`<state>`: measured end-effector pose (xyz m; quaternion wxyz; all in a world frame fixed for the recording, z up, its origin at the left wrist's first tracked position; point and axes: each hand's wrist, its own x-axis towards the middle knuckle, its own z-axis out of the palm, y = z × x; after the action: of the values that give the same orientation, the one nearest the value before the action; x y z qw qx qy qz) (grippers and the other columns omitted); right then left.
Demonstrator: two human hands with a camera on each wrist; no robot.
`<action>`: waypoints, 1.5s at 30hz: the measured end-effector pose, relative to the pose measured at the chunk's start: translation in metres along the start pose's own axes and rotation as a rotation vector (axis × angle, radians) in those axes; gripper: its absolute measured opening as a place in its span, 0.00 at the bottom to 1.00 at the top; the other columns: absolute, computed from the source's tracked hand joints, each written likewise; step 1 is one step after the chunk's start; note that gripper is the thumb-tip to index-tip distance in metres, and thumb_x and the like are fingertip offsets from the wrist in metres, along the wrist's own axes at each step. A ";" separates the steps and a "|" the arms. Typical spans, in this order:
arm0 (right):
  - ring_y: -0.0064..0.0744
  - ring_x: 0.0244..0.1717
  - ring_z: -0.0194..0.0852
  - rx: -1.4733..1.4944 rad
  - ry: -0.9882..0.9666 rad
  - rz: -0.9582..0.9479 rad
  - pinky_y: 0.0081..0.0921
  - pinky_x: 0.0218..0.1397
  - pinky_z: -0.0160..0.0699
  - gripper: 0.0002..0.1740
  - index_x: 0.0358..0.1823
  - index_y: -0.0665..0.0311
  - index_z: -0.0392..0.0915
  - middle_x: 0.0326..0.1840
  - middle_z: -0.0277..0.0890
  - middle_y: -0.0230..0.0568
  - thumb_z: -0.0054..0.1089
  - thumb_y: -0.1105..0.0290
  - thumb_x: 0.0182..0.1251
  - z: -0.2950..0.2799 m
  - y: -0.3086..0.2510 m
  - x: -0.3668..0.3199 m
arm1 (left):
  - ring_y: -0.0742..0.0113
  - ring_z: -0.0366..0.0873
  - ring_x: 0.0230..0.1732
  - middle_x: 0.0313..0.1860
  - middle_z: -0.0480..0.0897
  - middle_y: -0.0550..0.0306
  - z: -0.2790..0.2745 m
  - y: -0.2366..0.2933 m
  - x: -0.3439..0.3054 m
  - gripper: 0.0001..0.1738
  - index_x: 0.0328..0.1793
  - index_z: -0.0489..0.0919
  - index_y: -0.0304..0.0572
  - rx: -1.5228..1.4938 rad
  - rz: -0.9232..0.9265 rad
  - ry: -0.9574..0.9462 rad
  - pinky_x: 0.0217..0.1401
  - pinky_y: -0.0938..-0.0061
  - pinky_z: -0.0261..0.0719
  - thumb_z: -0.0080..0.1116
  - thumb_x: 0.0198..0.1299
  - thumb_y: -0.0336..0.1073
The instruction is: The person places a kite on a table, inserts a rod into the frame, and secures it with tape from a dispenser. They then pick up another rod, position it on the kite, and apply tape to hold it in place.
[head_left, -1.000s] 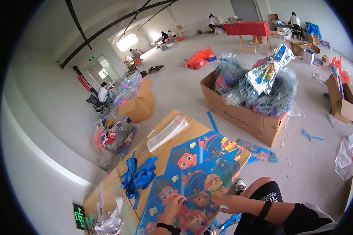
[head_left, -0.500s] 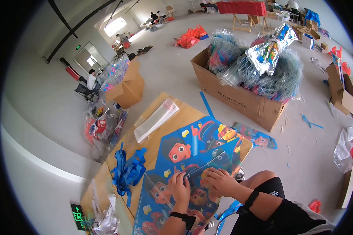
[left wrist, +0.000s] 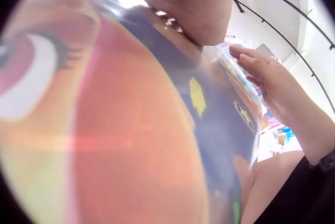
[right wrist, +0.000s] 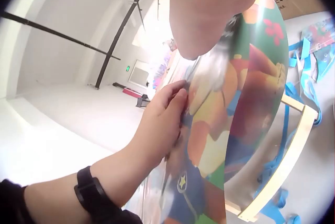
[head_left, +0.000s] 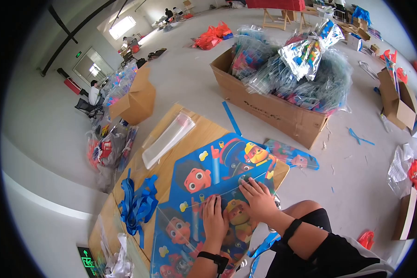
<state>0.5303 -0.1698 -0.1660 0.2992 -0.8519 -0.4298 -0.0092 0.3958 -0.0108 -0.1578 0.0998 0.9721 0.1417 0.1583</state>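
Two printed cartoon sheets overlap on the wooden table (head_left: pixel 164 121). My left hand (head_left: pixel 214 223) lies with its fingers extended on the nearer glossy sheet (head_left: pixel 178 229). To its right, my right hand (head_left: pixel 259 201) rests with spread fingers near that sheet's upper edge. The farther sheet (head_left: pixel 197 176) shows a face and a yellow-capped dog. In the left wrist view the right hand (left wrist: pixel 275 85) touches the sheet's edge; in the right wrist view the left hand (right wrist: pixel 159 122) lies against the printed surface (right wrist: pixel 209 129). Neither hand visibly grips anything.
Blue ribbons (head_left: pixel 136 201) and clear plastic sleeves (head_left: pixel 169 141) lie on the table's left part. Beyond stands a large cardboard box (head_left: pixel 268 106) of wrapped items. Another printed piece (head_left: pixel 294 155) is past the right edge; my knee is below.
Both hands have moved up across the nearer sheet, and their fingers have straightened and flattened on it. The head view has shifted, moving the room's contents up and left.
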 end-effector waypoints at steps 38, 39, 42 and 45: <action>0.41 0.85 0.46 -0.082 0.012 0.160 0.47 0.85 0.40 0.32 0.75 0.55 0.68 0.84 0.56 0.37 0.56 0.53 0.73 -0.006 0.021 0.011 | 0.56 0.79 0.50 0.44 0.82 0.63 0.034 -0.051 0.047 0.09 0.46 0.88 0.56 -0.189 -0.207 0.209 0.56 0.59 0.70 0.70 0.59 0.37; 0.41 0.85 0.46 -0.081 0.011 0.167 0.47 0.85 0.40 0.32 0.75 0.55 0.68 0.84 0.56 0.37 0.56 0.53 0.73 -0.006 0.020 0.012 | 0.57 0.79 0.51 0.45 0.82 0.63 0.034 -0.051 0.047 0.09 0.46 0.89 0.56 -0.230 -0.232 0.202 0.56 0.60 0.70 0.70 0.58 0.37; 0.42 0.86 0.45 -0.080 0.007 0.172 0.47 0.86 0.39 0.33 0.75 0.55 0.67 0.84 0.55 0.38 0.56 0.52 0.73 -0.006 0.020 0.011 | 0.58 0.78 0.52 0.45 0.82 0.64 0.035 -0.052 0.046 0.08 0.45 0.89 0.57 -0.262 -0.242 0.187 0.57 0.60 0.68 0.71 0.58 0.38; 0.42 0.86 0.45 -0.114 0.001 0.165 0.48 0.86 0.39 0.33 0.76 0.55 0.67 0.84 0.54 0.38 0.56 0.52 0.72 -0.005 0.021 0.012 | 0.58 0.78 0.53 0.44 0.82 0.65 0.033 -0.049 0.048 0.09 0.45 0.89 0.57 -0.251 -0.254 0.168 0.58 0.60 0.68 0.72 0.58 0.38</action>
<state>0.5545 -0.1727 -0.1690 0.2504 -0.8999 -0.3569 -0.0095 0.4387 0.0453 -0.1870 0.2272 0.9097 0.2501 0.2415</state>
